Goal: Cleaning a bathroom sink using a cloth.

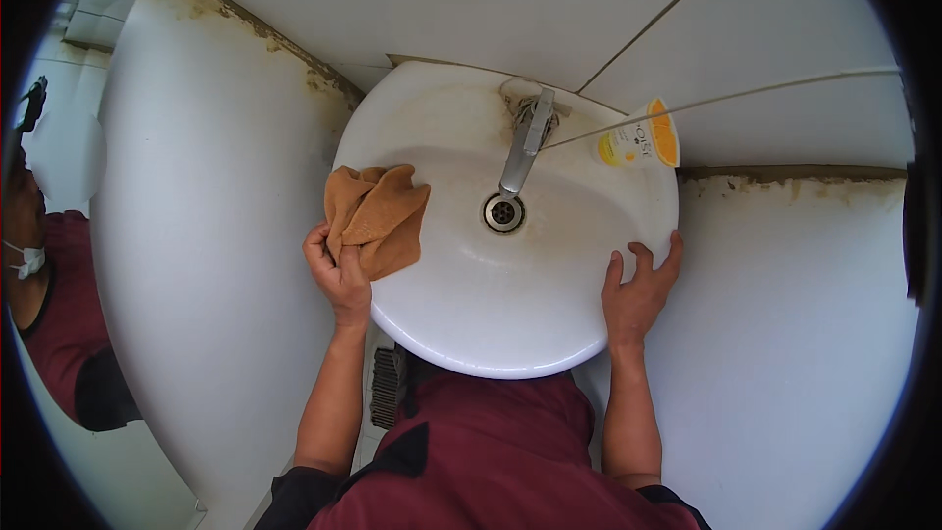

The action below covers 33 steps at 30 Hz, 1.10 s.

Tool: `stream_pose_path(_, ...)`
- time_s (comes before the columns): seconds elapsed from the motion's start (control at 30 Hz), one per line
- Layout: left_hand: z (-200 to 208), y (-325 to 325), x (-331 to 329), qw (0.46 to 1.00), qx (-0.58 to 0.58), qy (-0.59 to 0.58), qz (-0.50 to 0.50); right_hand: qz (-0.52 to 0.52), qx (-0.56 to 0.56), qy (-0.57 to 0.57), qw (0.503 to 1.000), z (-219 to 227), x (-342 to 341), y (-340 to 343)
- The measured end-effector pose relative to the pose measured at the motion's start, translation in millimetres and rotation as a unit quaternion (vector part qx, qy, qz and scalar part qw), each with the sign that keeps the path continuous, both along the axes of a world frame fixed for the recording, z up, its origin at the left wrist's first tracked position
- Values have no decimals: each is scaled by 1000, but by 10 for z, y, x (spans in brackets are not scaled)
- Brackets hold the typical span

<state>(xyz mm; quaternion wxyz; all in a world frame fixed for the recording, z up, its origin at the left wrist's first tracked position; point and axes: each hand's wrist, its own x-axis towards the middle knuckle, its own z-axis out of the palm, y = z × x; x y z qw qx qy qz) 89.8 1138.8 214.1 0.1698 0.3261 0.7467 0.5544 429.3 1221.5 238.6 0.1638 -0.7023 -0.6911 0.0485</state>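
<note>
A white oval sink (471,304) lies in front of me. At its left rim my left hand (340,273) grips a crumpled brown cloth (378,221), which drapes over the edge and into the basin. My right hand (643,290) rests at the right rim with its fingers spread and nothing in them. A chrome tap (528,142) rises at the back of the sink, its spout reaching over the round metal drain (503,213). On the back right corner stands a white and yellow tube (638,137) with an orange-slice picture.
Pale panels close in on the left (226,186) and right (785,285), with stained, peeling top edges. A thin cord (726,103) runs from the tap to the right. At far left a mirror (69,157) reflects a person. Below the rim sits a dark ridged object (387,388).
</note>
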Motion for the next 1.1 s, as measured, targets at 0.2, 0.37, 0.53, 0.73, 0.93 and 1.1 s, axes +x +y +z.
stream_pose_path(0.2, 29, 28, 5, 996, -17, 79, -44, 51, 136, 41, 989, 24, 76, -125)
stream_pose_path(0.37, 6, 30, -25, 986, -19, 160, -47, 176, 78, 299, 935, 232, -392, -208)
stream_pose_path(0.53, 4, 11, -47, 985, -22, 161, -50, 59, -34, 347, 935, 482, -1182, 411)
stream_pose_path(0.73, 1, 15, -67, 986, -8, 156, -53, 71, -75, 199, 974, 442, -1403, 904)
stream_pose_path(0.93, -14, 17, -76, 987, 1, 155, -51, 94, -62, 172, 979, 332, -1306, 1038)
stream_pose_path(1.1, -7, 20, -75, 985, -3, 163, -50, 117, -74, 141, 980, 385, -1222, 1095)
